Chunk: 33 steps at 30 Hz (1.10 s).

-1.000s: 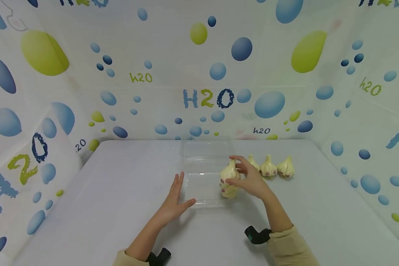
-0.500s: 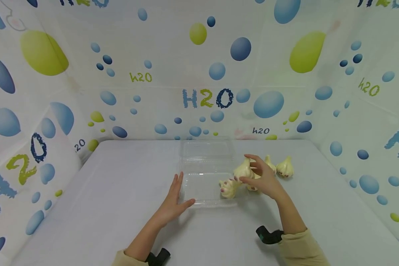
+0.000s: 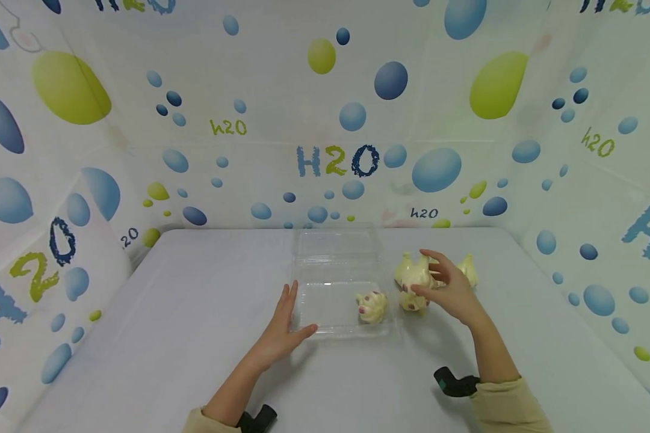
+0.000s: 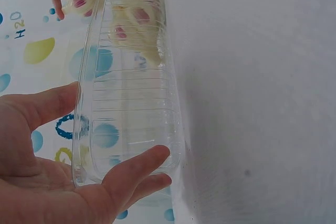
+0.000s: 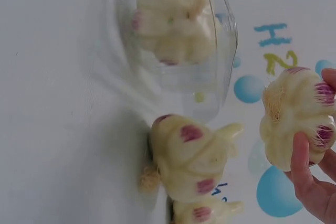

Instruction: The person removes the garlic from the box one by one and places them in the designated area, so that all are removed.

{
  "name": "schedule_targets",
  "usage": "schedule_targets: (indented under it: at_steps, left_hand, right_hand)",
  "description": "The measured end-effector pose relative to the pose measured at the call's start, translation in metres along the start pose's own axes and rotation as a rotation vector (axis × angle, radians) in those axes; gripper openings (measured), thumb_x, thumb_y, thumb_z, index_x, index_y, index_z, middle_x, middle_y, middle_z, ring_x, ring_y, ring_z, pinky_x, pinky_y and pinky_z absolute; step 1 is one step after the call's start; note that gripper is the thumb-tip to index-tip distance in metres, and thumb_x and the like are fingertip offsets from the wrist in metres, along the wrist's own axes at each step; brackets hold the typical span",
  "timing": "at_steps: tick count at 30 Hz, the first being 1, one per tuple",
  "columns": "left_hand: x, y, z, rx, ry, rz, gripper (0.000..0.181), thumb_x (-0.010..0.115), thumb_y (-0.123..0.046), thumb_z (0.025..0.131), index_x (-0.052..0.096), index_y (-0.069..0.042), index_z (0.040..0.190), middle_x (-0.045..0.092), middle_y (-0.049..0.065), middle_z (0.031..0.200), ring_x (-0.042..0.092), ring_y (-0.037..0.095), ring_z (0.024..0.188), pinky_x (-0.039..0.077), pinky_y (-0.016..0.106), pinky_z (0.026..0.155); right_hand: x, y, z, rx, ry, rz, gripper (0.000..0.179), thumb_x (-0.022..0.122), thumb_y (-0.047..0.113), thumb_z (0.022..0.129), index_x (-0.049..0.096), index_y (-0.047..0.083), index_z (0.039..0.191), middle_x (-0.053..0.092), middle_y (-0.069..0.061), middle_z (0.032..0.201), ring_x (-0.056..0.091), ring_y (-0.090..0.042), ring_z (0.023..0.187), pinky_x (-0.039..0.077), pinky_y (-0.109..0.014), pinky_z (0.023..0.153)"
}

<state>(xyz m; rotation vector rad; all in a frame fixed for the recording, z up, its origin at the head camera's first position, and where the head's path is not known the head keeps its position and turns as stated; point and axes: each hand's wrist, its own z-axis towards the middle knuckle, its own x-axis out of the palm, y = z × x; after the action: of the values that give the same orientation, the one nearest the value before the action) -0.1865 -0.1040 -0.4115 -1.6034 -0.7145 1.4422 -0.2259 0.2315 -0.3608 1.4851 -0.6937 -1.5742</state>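
Observation:
A garlic bulb [image 5: 296, 114] is held in the fingertips of my right hand [image 3: 455, 291], above the table to the right of a clear plastic container [image 3: 325, 304]. Its roots face the right wrist camera. One garlic bulb [image 3: 372, 308] lies inside the container at the right end. My left hand [image 3: 278, 334] rests against the container's left front corner, fingers straight and thumb along the front edge; in the left wrist view the thumb and fingers [image 4: 139, 169] span that corner. Another garlic bulb [image 5: 189, 156] lies just outside the container, below the held one in the head view.
More garlic bulbs stand to the right, partly hidden by the right hand; one garlic bulb [image 3: 469, 270] shows beyond it. The container's hinged lid [image 3: 336, 243] lies folded back. Behind the white table [image 3: 206, 288] hangs a patterned curtain [image 3: 271, 72].
My right hand has carried the garlic bulb rightward, from over the container's right end to beside it. My left hand and the container have stayed in place.

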Motion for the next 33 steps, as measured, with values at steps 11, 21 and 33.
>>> schedule_targets:
  at_steps: [11,21,33]
  left_hand:
    - [0.000,0.003,0.001,0.003,-0.001,0.008,0.092,0.067,-0.025,0.082,0.005,-0.015,0.148,-0.006,0.018,0.151,0.001,0.041,0.136,0.012,0.065,0.099]
    - [0.000,0.003,0.001,-0.003,0.005,0.001,0.091,0.067,-0.025,0.083,0.004,-0.017,0.148,-0.006,0.018,0.151,0.000,0.041,0.136,0.012,0.065,0.099]
    - [0.000,0.003,0.002,-0.003,0.004,0.005,0.091,0.067,-0.026,0.083,0.004,-0.017,0.148,-0.006,0.017,0.151,0.002,0.041,0.136,0.014,0.065,0.099]
  right_hand:
    - [-0.014,-0.015,-0.004,-0.012,-0.016,-0.024,0.072,0.072,0.024,0.079,0.034,0.015,0.140,0.040,-0.028,0.131,0.041,-0.046,0.116,0.051,-0.045,0.075]
    - [-0.028,-0.028,-0.005,0.023,-0.016,-0.008,0.074,0.072,0.021,0.079,0.032,0.013,0.142,0.039,-0.029,0.131,0.040,-0.047,0.116,0.052,-0.042,0.073]
    - [-0.037,-0.041,-0.007,0.035,-0.009,-0.021,0.074,0.071,0.017,0.080,0.031,0.009,0.142,0.036,-0.030,0.127,0.041,-0.050,0.113,0.054,-0.036,0.067]
